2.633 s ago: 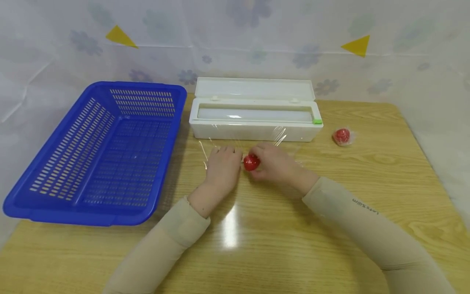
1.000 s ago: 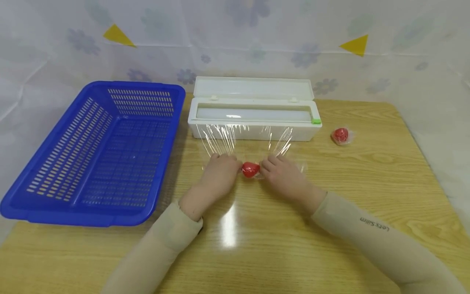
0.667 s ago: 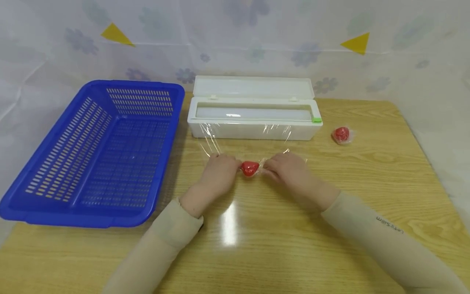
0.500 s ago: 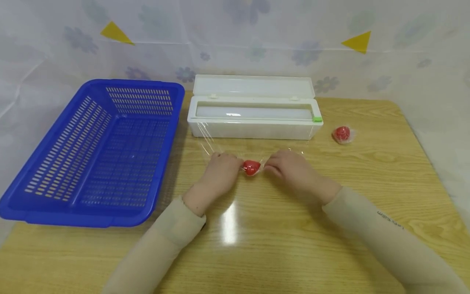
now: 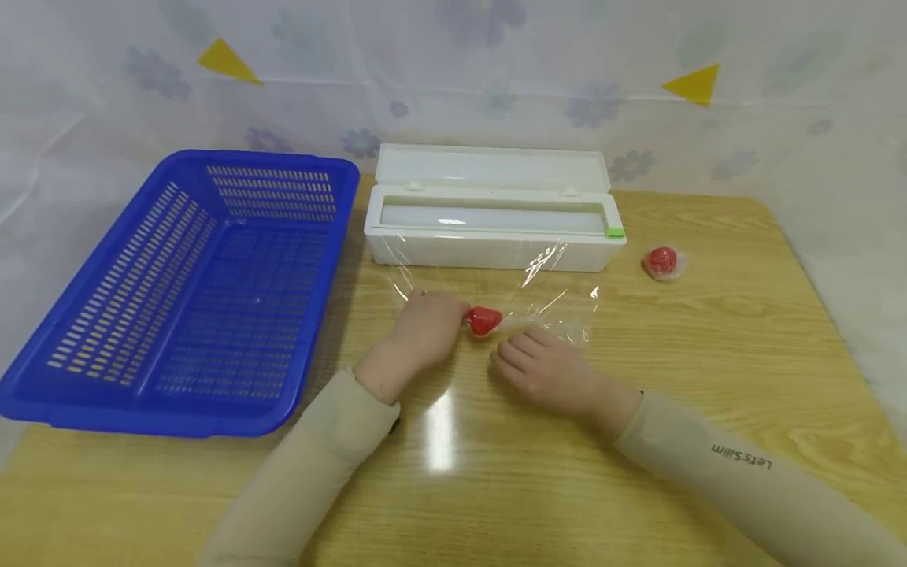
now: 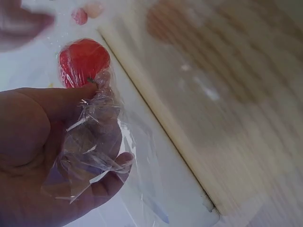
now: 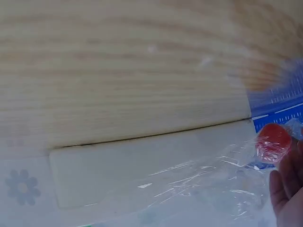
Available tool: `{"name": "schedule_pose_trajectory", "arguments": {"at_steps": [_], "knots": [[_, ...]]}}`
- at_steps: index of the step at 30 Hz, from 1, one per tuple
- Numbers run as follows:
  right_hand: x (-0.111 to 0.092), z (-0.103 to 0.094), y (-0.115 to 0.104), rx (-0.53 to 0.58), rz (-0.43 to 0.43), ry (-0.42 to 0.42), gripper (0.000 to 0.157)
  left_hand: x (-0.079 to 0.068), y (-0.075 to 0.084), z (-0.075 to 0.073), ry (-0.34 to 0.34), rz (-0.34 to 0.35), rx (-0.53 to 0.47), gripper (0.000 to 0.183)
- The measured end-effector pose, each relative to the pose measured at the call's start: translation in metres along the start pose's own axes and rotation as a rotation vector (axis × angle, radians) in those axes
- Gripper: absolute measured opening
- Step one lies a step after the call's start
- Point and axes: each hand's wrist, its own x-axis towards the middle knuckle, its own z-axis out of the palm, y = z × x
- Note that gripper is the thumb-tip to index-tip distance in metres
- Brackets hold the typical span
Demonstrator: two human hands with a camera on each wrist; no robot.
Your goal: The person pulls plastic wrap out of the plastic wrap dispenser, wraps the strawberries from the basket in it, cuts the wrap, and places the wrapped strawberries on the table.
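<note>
A small red fruit point(image 5: 485, 320) lies wrapped in cling film point(image 5: 544, 264), which stretches from the white dispenser box point(image 5: 489, 252) toward me. My left hand point(image 5: 428, 327) pinches the film bunched at the fruit's left end. In the left wrist view, the thumb of that left hand point(image 6: 42, 132) presses by the red fruit point(image 6: 85, 61), near a bit of dark stem, and crumpled film point(image 6: 92, 146) spills over the fingers. Just right of the fruit and nearer to me, my right hand point(image 5: 546, 374) has loosely bent fingers, with nothing seen in them.
The dispenser's lid point(image 5: 492, 167) stands up, showing the roll point(image 5: 492, 216) inside. A blue slotted basket point(image 5: 322, 291) stands at the left of the wooden table point(image 5: 680, 346). Another red fruit point(image 5: 662, 261), wrapped in film, lies right of the dispenser.
Earlier my right hand held the fruit, then the film at its right end. It has now let go and drawn back toward me. The left hand stays at the fruit's left end.
</note>
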Motion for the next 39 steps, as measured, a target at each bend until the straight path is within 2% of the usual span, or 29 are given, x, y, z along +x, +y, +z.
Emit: {"name": "schedule_pose_trajectory", "arguments": {"at_steps": [2, 4, 7, 11, 13, 19, 22, 24, 27, 30, 34, 39], "knots": [[0.002, 0.000, -0.001, -0.005, 0.123, -0.073, 0.023, 0.001, -0.001, -0.002, -0.007, 0.006, -0.018, 0.024], [0.006, 0.002, 0.002, -0.006, 0.235, -0.120, 0.030, 0.002, -0.002, -0.003, -0.019, 0.001, -0.040, 0.023], [0.011, 0.006, 0.007, 0.024, 0.311, -0.128, 0.032, 0.002, -0.004, -0.006, -0.044, -0.010, -0.078, 0.023], [0.011, 0.011, 0.012, 0.103, 0.329, -0.106, 0.024, 0.001, -0.003, -0.007, -0.059, 0.002, -0.127, 0.024], [0.010, 0.012, 0.014, 0.143, 0.331, -0.123, 0.023, 0.000, -0.002, -0.008, -0.064, 0.018, -0.131, 0.023], [0.015, 0.002, 0.016, 0.253, 0.359, -0.290, 0.022, -0.003, 0.001, -0.008, -0.061, 0.066, -0.083, 0.021], [0.017, -0.003, 0.011, 0.190, 0.347, -0.324, 0.020, -0.005, 0.002, -0.006, -0.060, 0.080, -0.047, 0.021], [0.017, -0.004, 0.006, 0.116, 0.329, -0.306, 0.020, -0.007, 0.003, -0.005, -0.067, 0.084, -0.029, 0.022], [0.016, -0.004, -0.004, 0.027, 0.319, -0.227, 0.018, -0.009, 0.004, -0.004, -0.076, 0.086, -0.022, 0.021], [0.016, -0.003, -0.010, 0.029, 0.350, -0.168, 0.010, -0.011, 0.005, -0.005, -0.081, 0.074, -0.034, 0.020], [0.017, -0.001, -0.014, 0.053, 0.387, -0.180, 0.006, -0.010, 0.002, -0.001, -0.075, 0.068, -0.074, 0.017], [0.015, -0.002, -0.010, 0.073, 0.408, -0.178, 0.020, -0.010, -0.008, -0.001, -0.053, 0.095, -0.140, 0.014]]}}
